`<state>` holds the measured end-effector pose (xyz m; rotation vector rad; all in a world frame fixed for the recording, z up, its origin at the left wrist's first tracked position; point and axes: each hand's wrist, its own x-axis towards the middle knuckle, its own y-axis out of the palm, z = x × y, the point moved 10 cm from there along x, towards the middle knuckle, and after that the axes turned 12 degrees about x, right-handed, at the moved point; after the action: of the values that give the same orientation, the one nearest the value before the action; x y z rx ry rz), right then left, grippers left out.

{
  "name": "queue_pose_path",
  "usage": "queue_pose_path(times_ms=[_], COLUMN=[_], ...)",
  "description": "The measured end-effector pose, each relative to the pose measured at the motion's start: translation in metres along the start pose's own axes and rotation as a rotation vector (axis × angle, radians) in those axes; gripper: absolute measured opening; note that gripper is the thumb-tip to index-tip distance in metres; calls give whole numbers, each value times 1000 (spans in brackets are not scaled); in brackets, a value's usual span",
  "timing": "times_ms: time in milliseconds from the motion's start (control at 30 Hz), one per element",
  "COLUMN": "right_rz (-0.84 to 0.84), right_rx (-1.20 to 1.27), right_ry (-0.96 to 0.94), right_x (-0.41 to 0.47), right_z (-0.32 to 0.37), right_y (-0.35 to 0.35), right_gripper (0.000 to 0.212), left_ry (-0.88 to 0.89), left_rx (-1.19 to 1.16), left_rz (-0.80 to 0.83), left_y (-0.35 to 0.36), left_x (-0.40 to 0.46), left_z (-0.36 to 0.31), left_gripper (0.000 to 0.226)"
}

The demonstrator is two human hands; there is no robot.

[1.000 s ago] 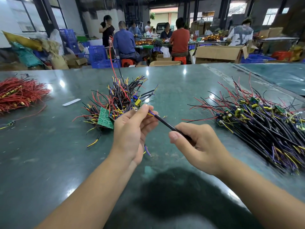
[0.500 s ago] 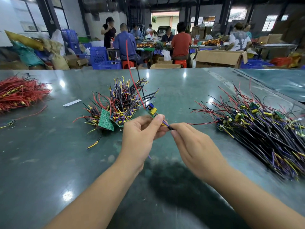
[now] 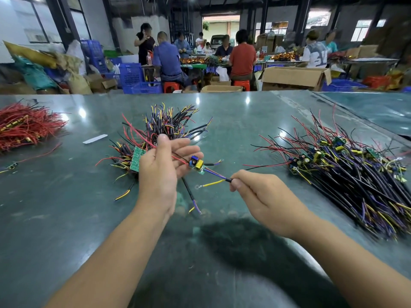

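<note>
A small green circuit board (image 3: 196, 164) with a yellow and a blue part hangs between my hands above the green table (image 3: 66, 218). My left hand (image 3: 162, 167) grips its red and black wires, fingers curled round them. My right hand (image 3: 260, 196) pinches the black sheathed cable (image 3: 226, 180) coming off the board, where purple and yellow leads split out. A short loose cable (image 3: 191, 196) lies on the table below my left hand.
A heap of wired boards (image 3: 160, 130) lies behind my left hand, a bigger heap (image 3: 355, 170) at the right, red wires (image 3: 24, 125) at far left. A white strip (image 3: 95, 138) lies on the table. Several people work at benches beyond, among boxes and crates.
The board has swung from upright to lying level between my hands. My right hand has slid right along the cable, away from my left hand. The red and black wires no longer stick up.
</note>
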<state>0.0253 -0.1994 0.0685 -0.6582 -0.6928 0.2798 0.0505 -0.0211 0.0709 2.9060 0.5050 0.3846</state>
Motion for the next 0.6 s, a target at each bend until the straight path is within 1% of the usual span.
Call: queue_pose_path(times_ms=[100, 200, 300, 367, 433, 500, 600], right_rz=[8, -26, -168, -293, -430, -555, -638], right_rx=[31, 12, 8, 10, -57, -237, -496], right_ry=[23, 15, -28, 5, 83, 206, 475], right_x=[-2, -2, -1, -1, -6, -15, -33], right_z=[-10, -10, -5, -13, -27, -45, -79], right_y=[-7, -14, -33, -55, -80, -105, -138], right_gripper=[23, 27, 23, 18, 14, 16, 20], left_ry=[-25, -52, -66, -58, -43, 5, 107], left_rx=[-177, -253, -319, -393, -481, -546, -596], left_rz=[-65, -44, -58, -109, -164, -213, -277], left_y=[-18, -16, -21, -34, -46, -56, -75], left_x=[11, 12, 13, 18, 20, 20, 19], left_z=[-3, 0, 3, 0, -3, -8, -22], left_gripper=[48, 49, 52, 54, 52, 48, 43])
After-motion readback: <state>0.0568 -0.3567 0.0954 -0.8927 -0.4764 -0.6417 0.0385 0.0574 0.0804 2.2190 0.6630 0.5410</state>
